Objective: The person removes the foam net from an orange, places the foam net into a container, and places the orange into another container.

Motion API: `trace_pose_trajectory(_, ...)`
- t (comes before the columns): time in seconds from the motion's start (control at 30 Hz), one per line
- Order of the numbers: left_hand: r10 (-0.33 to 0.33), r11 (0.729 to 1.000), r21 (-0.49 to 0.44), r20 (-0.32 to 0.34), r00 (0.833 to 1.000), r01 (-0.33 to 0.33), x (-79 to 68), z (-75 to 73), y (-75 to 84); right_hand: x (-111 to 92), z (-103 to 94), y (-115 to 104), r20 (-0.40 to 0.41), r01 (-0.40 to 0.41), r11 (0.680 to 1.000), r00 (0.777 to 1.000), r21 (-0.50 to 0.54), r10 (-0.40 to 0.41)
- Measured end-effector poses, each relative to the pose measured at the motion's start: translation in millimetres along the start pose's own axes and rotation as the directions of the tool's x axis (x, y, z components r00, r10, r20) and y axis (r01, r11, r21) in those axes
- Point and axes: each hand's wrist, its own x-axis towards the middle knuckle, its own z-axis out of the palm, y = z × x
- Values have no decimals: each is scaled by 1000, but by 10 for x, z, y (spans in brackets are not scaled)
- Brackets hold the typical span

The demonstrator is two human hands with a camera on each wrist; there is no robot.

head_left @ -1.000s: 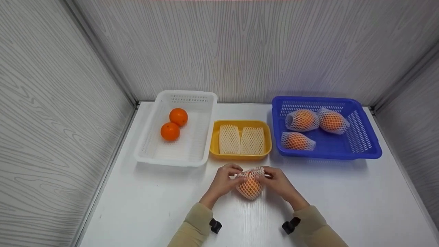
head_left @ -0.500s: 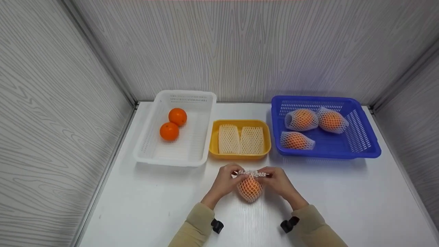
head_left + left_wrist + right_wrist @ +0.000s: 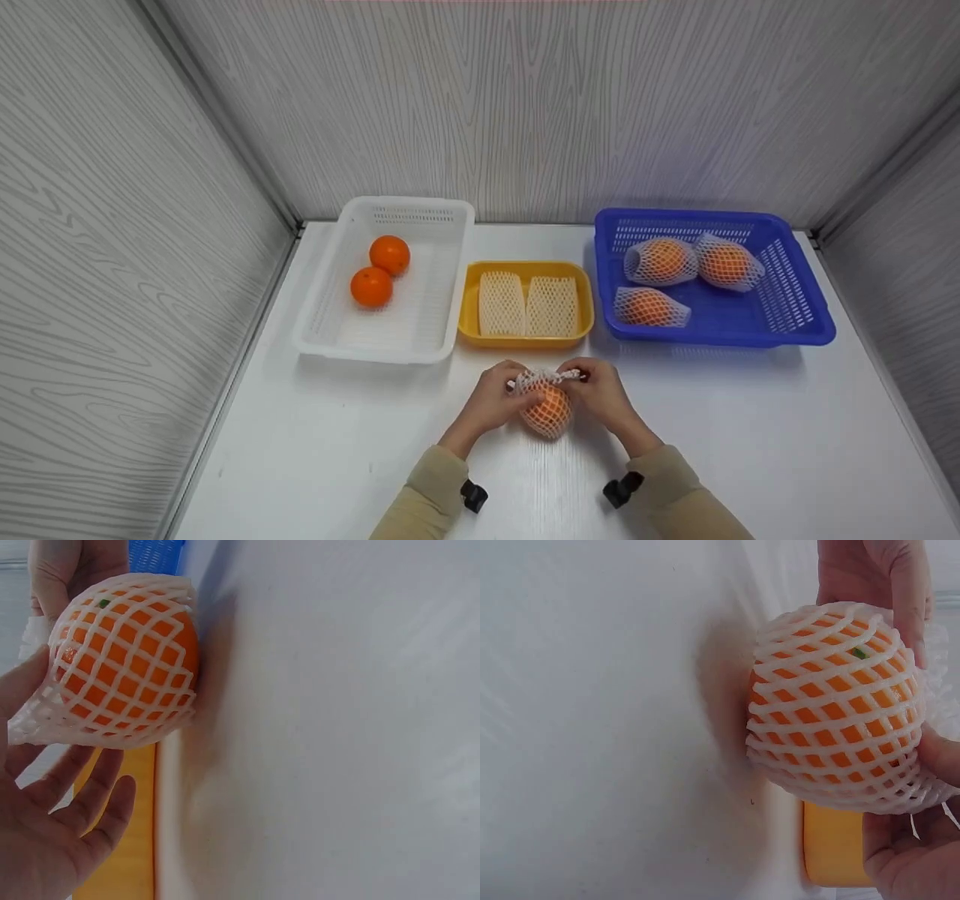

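Observation:
An orange sits inside a white foam net sleeve, low over the table between both hands. Its far end is bunched up. My left hand pinches the left side of the sleeve's bunched end, with the thumb along the orange. On the other side my right hand grips the same end between thumb and fingers. In the right wrist view the netting stretches round the orange, and a small green spot shows through the mesh. Part of the orange is bare at the sleeve's near end in the left wrist view.
Behind the hands stands a yellow tray holding two flat foam sleeves. A white basket with two bare oranges is at left. The blue basket at right holds three netted oranges. Walls close the back and sides.
The sleeve's far end has gone from standing up to bunched down between the fingers. My right hand has shifted slightly up and left; the left hand stays nearly in place.

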Motion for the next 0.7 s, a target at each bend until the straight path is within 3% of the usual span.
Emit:
trace_pose_trajectory(0.07,9,1000,16,-20,1000,-9,4,1,8,-34,-41,-109,49,15,1000,999,-9,-15)
trace_pose_trajectory(0.2,40,998,45,-53,998,-37,9,-14,39,-43,-126,-104,177,35,999,983,20,-39)
trace_pose_trajectory(0.33,54,998,28,-65,996,-52,3,-11,61,-11,-172,99,262,70,997,962,43,-79)
trace_pose_trajectory(0.47,73,997,9,-79,994,-73,-4,4,80,-36,-184,140,254,132,991,959,-8,-125)
trace_pose_trajectory(0.7,132,991,-8,-119,984,-134,-5,28,96,-56,-142,79,152,214,977,966,-22,-208)
